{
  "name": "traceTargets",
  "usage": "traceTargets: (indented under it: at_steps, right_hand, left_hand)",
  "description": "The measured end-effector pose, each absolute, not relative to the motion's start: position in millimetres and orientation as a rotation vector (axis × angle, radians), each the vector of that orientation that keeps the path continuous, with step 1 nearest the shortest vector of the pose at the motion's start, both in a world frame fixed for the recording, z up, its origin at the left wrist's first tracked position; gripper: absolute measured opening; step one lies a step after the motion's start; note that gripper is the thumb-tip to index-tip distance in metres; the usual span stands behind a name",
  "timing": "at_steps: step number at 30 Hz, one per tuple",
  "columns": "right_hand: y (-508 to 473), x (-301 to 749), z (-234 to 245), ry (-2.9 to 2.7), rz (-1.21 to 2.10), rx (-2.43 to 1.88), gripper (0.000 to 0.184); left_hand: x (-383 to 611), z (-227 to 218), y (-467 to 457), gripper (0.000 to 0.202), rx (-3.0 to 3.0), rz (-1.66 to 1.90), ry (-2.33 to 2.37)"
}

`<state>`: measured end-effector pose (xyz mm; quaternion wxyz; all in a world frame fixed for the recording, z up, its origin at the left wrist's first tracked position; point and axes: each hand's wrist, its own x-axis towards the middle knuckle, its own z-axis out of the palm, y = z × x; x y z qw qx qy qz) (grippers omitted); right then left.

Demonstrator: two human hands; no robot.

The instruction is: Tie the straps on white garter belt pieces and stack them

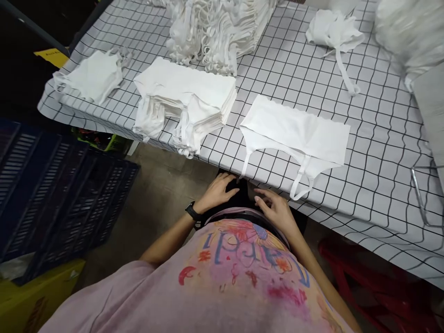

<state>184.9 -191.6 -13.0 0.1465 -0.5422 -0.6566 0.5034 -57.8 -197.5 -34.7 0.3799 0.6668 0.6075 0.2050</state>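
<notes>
My left hand (pixel 219 190), with a black watch (pixel 193 211) on its wrist, rests at my lap below the table edge. Its fingers are loosely spread, and nothing shows in it. Across from it, my right hand (pixel 275 209) is close to the table edge, fingers apart and holding nothing. Just beyond both hands lies a folded white camisole (pixel 298 127), its straps towards me and one loop over the edge. To its left sits a neat stack of folded white camisoles (pixel 194 88), with straps hanging near the edge.
A black-and-white checked cloth (pixel 381 185) covers the table. At the back is a tall pile of white garments (pixel 222 27); another white garment (pixel 92 76) lies far left. A plastic bag (pixel 412 32) and metal wire frame (pixel 421 196) are right. Blue crates (pixel 69 185) and a red stool (pixel 367 277) flank me.
</notes>
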Motion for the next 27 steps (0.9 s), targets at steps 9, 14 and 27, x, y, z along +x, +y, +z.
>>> traceTargets:
  at_steps: [9,14,27]
  right_hand:
    - [-179,159,-31,-2.05,1.598,-1.355,0.03]
    - [-182,158,-35,-2.004,1.565,-1.367,0.029]
    - [-176,159,-45,-2.056,1.338,-1.454,0.032]
  left_hand:
    - [-38,-31,-205,0.023,1.25,0.608,1.268]
    - [-37,-36,-202,0.018,1.149,0.761,1.453]
    - [-34,-42,-200,0.025,1.34,0.759,1.384]
